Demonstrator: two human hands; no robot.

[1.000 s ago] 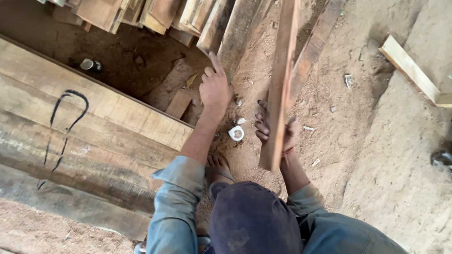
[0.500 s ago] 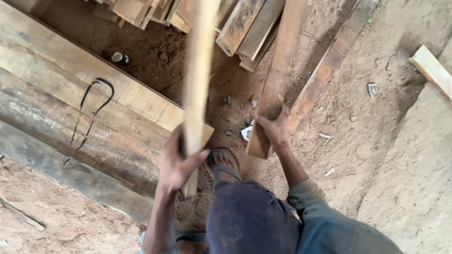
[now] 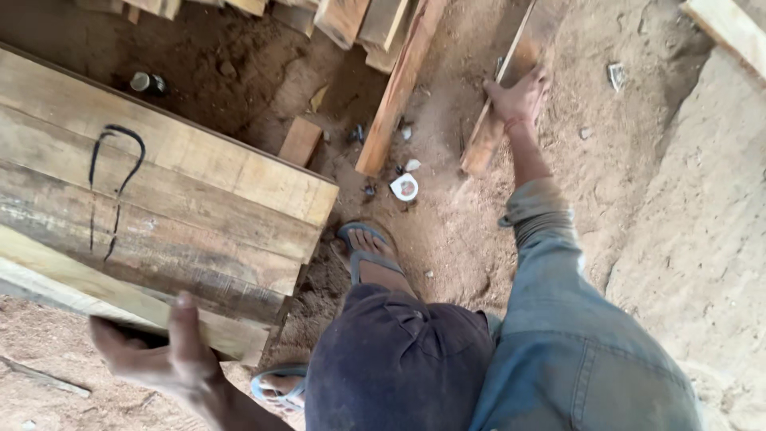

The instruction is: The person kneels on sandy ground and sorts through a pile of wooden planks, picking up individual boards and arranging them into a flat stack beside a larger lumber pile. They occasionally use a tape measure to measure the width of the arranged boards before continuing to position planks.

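My left hand [image 3: 171, 359] is at the bottom left, with its fingers closed around the near end of a pale plank [image 3: 72, 283]. That plank lies along the near edge of a stack of wide boards [image 3: 199, 199]. My right hand [image 3: 519, 96] is stretched out to the upper right. It grips the edge of a short brown plank [image 3: 481, 150] that rests slanted on the sawdust ground. My cap and blue sleeve fill the bottom middle.
A long plank [image 3: 399, 88] lies on the ground beside the right-hand one. Nearby are a white lid [image 3: 404, 187], a small wood block [image 3: 301, 141] and a can [image 3: 148, 82]. More planks are piled at the top edge, and one pale plank [image 3: 730, 32] lies top right. My sandalled foot [image 3: 371, 255] stands by the stack.
The pale plank that stood upright in my left hand now lies on the stack at the left. My right hand has swung out to the right, its plank lowered to the ground.
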